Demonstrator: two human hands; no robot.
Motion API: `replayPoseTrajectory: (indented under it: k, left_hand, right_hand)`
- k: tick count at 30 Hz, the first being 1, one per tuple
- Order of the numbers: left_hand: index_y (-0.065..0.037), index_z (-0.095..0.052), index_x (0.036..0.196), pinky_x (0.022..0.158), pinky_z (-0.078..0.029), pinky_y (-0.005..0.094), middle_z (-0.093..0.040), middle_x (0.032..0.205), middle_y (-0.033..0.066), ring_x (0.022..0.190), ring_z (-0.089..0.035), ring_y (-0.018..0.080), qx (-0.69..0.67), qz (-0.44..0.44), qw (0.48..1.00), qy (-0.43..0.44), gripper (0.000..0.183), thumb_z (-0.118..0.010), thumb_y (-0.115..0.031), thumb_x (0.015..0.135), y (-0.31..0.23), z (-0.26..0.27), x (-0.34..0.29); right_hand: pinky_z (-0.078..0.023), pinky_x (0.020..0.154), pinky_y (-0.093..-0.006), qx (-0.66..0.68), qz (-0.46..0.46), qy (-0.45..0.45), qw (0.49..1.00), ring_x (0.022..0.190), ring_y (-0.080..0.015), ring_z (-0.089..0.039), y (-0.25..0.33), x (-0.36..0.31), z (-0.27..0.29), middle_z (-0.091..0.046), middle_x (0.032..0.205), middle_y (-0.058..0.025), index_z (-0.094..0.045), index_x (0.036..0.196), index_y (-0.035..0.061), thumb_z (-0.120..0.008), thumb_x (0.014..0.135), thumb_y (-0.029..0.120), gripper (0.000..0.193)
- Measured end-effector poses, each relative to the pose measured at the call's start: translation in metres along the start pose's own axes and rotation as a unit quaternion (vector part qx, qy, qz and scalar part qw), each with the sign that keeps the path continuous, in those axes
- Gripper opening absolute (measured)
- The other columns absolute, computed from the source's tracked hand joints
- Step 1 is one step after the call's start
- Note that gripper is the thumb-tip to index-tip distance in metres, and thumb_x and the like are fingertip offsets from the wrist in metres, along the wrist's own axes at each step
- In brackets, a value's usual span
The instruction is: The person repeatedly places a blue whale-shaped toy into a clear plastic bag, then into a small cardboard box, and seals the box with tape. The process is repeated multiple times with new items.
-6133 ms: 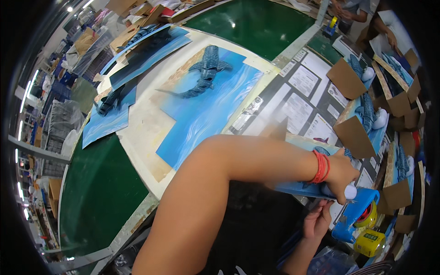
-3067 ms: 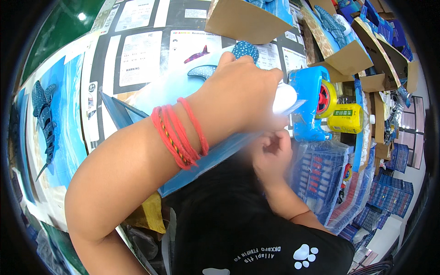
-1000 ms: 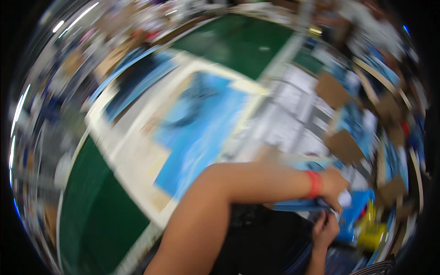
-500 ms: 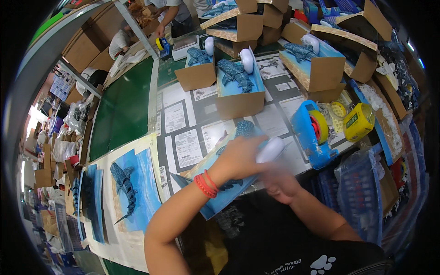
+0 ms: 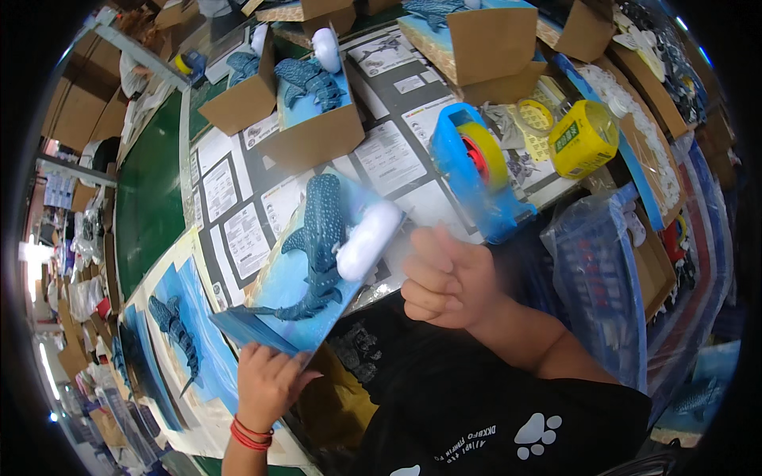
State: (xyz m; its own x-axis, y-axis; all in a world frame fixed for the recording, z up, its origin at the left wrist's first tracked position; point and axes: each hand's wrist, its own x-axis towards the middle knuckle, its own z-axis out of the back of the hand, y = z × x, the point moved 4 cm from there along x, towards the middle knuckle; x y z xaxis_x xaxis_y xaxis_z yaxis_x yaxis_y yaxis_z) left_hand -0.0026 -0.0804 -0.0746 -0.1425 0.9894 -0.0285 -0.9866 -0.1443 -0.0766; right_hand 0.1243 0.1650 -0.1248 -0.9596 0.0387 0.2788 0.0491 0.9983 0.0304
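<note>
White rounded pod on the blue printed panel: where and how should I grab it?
Best bet: grip the long white rounded pod across its middle, right hand coming from the right. It lies lengthwise near the right edge of the blue printed panel, so that side looks easier, while the dark blue, white-spotted toy shark lies close along the other.

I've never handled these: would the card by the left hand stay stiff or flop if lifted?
The card is probably fairly stiff: its flap stands up along a fold. It may tip sideways, since the white bundle sits along one edge. The shark probably adds weight, covering much of its length.
</note>
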Motion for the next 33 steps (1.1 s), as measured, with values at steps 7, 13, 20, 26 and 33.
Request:
replayPoseTrajectory:
  k: [7, 13, 20, 26, 33]
  left_hand:
    - [-0.009, -0.072, 0.096, 0.066, -0.037, 0.0383, -0.056, 0.068, 0.0016, 0.067, -0.052, 0.0220, 0.005, 0.074, 0.992, -0.106, 0.034, -0.089, -0.016, 0.067, -0.029, -0.004, -0.039]
    - [-0.007, -0.073, 0.099, 0.068, -0.037, 0.0374, -0.057, 0.068, 0.0023, 0.069, -0.054, 0.0232, 0.019, 0.180, 0.970, -0.162, 0.031, -0.087, -0.015, 0.073, -0.024, -0.002, -0.028]
    - [-0.009, -0.071, 0.094, 0.066, -0.040, 0.0385, -0.056, 0.065, 0.0056, 0.066, -0.057, 0.0257, 0.116, 0.217, 0.947, -0.206, 0.026, -0.084, -0.023, 0.077, 0.013, -0.003, 0.046]
    - [-0.012, -0.071, 0.090, 0.064, -0.042, 0.0372, -0.061, 0.065, 0.0070, 0.065, -0.059, 0.0253, 0.144, 0.237, 0.936, -0.217, 0.023, -0.081, -0.030, 0.080, 0.049, -0.009, 0.115]
    - [-0.008, -0.069, 0.098, 0.074, -0.046, 0.0401, -0.066, 0.080, 0.0093, 0.076, -0.062, 0.0279, 0.143, 0.234, 0.939, -0.209, 0.028, -0.080, -0.028, 0.082, 0.049, -0.012, 0.132]
  right_hand:
    - [-0.033, 0.060, -0.0291, 0.024, -0.025, 0.038, 0.999, 0.056, -0.0133, -0.043, -0.002, 0.022, 0.002, -0.044, 0.071, -0.0002, -0.046, 0.085, 0.0130, -0.028, 0.111, 0.041, 0.042]
    - [-0.034, 0.061, -0.0287, 0.034, -0.037, 0.050, 0.997, 0.057, -0.0132, -0.041, -0.009, 0.033, -0.002, -0.045, 0.073, -0.0007, -0.047, 0.085, 0.0123, -0.029, 0.111, 0.040, 0.042]
    - [-0.034, 0.058, -0.0283, -0.012, -0.025, 0.033, 0.999, 0.055, -0.0129, -0.040, -0.007, 0.034, -0.008, -0.045, 0.071, -0.0006, -0.047, 0.084, 0.0122, -0.030, 0.111, 0.039, 0.042]
    - [-0.035, 0.057, -0.0271, -0.061, -0.005, 0.041, 0.997, 0.055, -0.0121, -0.040, -0.002, 0.029, -0.010, -0.045, 0.072, -0.0002, -0.048, 0.089, 0.0119, -0.032, 0.111, 0.039, 0.038]
    - [-0.035, 0.056, -0.0265, -0.102, 0.007, 0.025, 0.994, 0.054, -0.0116, -0.040, 0.002, 0.026, -0.013, -0.047, 0.074, -0.0009, -0.049, 0.092, 0.0113, -0.036, 0.110, 0.041, 0.037]
